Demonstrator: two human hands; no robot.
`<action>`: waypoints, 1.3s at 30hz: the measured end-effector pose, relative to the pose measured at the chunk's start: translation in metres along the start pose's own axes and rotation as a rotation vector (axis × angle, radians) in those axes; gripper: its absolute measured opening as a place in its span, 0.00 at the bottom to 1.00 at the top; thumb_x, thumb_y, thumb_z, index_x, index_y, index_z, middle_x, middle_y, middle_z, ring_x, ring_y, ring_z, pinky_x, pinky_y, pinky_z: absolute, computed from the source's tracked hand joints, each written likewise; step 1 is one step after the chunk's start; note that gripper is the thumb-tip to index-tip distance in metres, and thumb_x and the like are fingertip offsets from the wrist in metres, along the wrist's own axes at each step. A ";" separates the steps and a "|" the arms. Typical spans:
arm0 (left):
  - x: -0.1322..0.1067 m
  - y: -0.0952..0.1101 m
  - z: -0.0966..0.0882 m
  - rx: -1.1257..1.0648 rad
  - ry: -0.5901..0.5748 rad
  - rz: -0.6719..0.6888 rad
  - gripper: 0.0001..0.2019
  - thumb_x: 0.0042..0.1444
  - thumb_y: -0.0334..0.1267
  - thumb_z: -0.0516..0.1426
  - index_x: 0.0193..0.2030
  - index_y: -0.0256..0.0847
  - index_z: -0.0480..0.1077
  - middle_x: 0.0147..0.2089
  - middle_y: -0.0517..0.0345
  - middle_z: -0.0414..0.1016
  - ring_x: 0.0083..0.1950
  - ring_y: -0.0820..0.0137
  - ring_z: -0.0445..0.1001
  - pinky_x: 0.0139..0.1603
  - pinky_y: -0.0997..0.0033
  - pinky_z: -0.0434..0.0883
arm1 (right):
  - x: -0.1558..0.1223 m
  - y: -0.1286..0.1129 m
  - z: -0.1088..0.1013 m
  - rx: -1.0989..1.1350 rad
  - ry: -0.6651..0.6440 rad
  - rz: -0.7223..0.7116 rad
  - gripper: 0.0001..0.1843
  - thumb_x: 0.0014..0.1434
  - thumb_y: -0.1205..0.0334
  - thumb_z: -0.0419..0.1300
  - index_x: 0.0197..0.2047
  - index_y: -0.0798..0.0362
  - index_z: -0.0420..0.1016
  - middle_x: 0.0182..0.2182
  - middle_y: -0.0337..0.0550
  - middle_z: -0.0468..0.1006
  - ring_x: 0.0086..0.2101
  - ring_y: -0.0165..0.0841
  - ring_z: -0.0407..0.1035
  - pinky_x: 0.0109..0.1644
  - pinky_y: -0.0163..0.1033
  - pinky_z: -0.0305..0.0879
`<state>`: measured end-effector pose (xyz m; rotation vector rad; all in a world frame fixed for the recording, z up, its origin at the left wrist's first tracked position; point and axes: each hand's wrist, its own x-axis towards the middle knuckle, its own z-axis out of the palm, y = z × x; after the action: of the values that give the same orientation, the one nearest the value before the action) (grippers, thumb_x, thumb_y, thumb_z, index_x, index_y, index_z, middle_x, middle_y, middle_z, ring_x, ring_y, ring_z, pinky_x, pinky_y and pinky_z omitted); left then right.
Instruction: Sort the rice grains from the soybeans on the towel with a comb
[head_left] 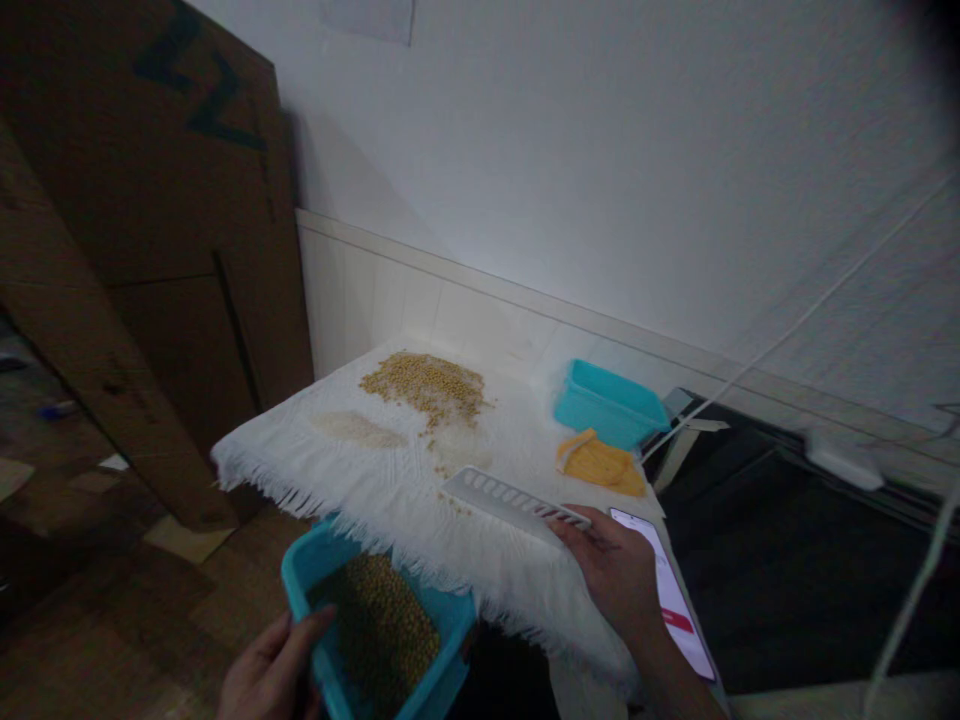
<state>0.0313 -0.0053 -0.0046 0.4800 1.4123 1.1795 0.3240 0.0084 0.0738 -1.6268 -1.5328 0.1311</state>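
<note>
My left hand [274,665] grips the rim of a turquoise plastic basket [455,640], thumb over its edge. Yellow soybeans [409,625] and darker greenish grains [341,620] lie inside it, just below the table's front edge. In my right hand [611,570] is a white slotted plastic strip [510,500], held by one end low over the white fringed cloth [525,565]. Beyond its far end, a few loose beans trail back to a spread heap of soybeans [427,385]. Pale, rice-like grains [358,428] form a patch to the left.
A second turquoise basket [611,405] stands at the back right, with a folded yellow cloth [600,463] before it. A lit phone [667,590] lies by my right forearm. Large cardboard boxes [165,250] rise on the left; a white cable [802,315] crosses the right.
</note>
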 end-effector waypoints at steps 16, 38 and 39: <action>-0.003 0.002 0.002 -0.022 0.007 0.009 0.17 0.32 0.50 0.66 0.22 0.39 0.69 0.08 0.72 0.57 0.08 0.81 0.52 0.08 0.82 0.50 | -0.062 -0.031 0.013 -0.414 0.205 -0.334 0.16 0.63 0.58 0.52 0.35 0.52 0.80 0.29 0.41 0.83 0.25 0.33 0.77 0.32 0.30 0.73; 0.009 0.001 -0.008 -0.043 -0.011 0.045 0.19 0.34 0.53 0.66 0.19 0.39 0.67 0.08 0.71 0.57 0.09 0.81 0.53 0.08 0.82 0.50 | -0.062 -0.062 0.039 -0.195 0.129 -0.601 0.15 0.58 0.73 0.50 0.40 0.56 0.78 0.31 0.41 0.83 0.29 0.28 0.78 0.38 0.27 0.73; 0.009 0.002 -0.008 -0.047 -0.007 0.041 0.20 0.33 0.53 0.66 0.19 0.39 0.67 0.08 0.71 0.57 0.09 0.81 0.52 0.08 0.82 0.50 | -0.066 -0.065 0.037 -0.196 0.111 -0.610 0.15 0.58 0.72 0.50 0.40 0.55 0.78 0.31 0.40 0.83 0.29 0.28 0.78 0.37 0.27 0.74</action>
<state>0.0211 -0.0004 -0.0089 0.4819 1.3713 1.2394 0.2368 -0.0376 0.0613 -1.2147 -1.9252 -0.4448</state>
